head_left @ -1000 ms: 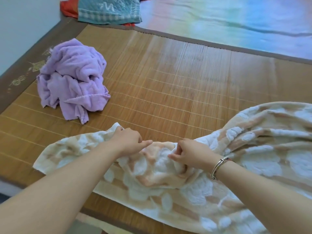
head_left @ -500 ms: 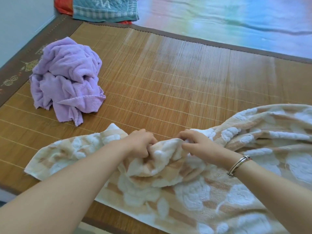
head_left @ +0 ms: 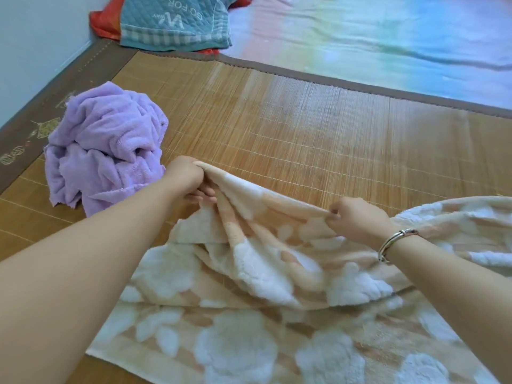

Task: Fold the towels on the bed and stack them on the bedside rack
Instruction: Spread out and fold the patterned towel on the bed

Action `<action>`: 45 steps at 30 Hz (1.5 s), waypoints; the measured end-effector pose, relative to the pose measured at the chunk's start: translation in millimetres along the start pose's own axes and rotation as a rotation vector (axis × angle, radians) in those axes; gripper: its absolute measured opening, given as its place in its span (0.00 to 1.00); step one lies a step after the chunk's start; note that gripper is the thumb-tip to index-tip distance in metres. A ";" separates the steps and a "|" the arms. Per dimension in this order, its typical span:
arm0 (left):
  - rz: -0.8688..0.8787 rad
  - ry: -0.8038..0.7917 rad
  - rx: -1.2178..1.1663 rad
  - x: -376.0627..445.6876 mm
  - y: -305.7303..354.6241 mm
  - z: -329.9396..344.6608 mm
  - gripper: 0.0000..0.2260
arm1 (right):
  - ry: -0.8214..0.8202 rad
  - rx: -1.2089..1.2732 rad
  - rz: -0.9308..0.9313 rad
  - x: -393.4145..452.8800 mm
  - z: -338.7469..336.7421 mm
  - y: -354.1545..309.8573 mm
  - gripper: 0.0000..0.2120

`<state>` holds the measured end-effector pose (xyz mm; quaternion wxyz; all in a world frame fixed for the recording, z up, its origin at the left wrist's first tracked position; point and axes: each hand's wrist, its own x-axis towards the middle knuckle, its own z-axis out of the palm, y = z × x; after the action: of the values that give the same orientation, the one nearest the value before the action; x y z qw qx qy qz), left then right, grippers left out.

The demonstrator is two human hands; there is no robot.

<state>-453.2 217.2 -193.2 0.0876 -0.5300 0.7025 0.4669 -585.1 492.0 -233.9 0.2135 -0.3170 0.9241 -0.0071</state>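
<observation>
Here both hands grip one edge of the beige floral towel (head_left: 249, 286), which lies spread over the near side of the bed's bamboo mat (head_left: 304, 128) and runs off toward the right edge. The left hand (head_left: 184, 177) has its fingers curled tight round a bunched stretch of that edge and holds it lifted off the mat. The right hand (head_left: 357, 220), with a silver bangle (head_left: 393, 242) on its wrist, pinches the same edge further right between thumb and curled fingers, so the cloth is stretched fairly taut between the two hands. Below them the towel sags in loose folds onto its own flat lower part. A crumpled purple towel (head_left: 108, 148) sits in a heap near the mat's left edge, just beside the left hand. At the far left corner of the bed lies a teal quilted cloth (head_left: 177, 23) over something red (head_left: 106, 22), and a pastel sheet (head_left: 388, 42) covers the far side.
</observation>
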 end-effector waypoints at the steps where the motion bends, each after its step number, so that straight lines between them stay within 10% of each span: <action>1: -0.036 -0.024 -0.069 6.3 3.5 -3.3 0.14 | 0.056 0.099 0.057 10.1 -1.8 -1.2 0.11; 10: 0.503 0.511 0.210 104.4 47.6 -51.2 0.14 | 0.571 0.607 0.178 131.8 -48.7 -34.7 0.08; 14: 0.585 0.248 0.301 156.6 37.5 -44.0 0.41 | 0.184 0.756 0.119 174.4 -37.2 -47.6 0.30; 17: 0.646 0.224 0.280 173.1 7.8 -31.8 0.40 | 0.104 0.709 0.050 181.0 -8.4 -62.7 0.40; 31: 0.519 0.316 0.572 199.3 -141.6 -103.5 0.25 | 0.144 0.421 -0.415 150.3 50.1 -220.9 0.26; 39: 0.468 0.269 0.654 240.4 -171.5 -203.0 0.25 | 0.548 0.461 -0.151 190.4 51.4 -317.1 0.10; 45: 0.519 0.248 0.615 207.0 -121.3 -143.8 0.25 | 0.613 0.387 -0.144 197.6 41.8 -306.3 0.09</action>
<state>-387.0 -27.9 -310.5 0.0362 -0.3367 0.9246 0.1747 -529.8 136.1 -303.5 -0.0186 -0.3181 0.9020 -0.2913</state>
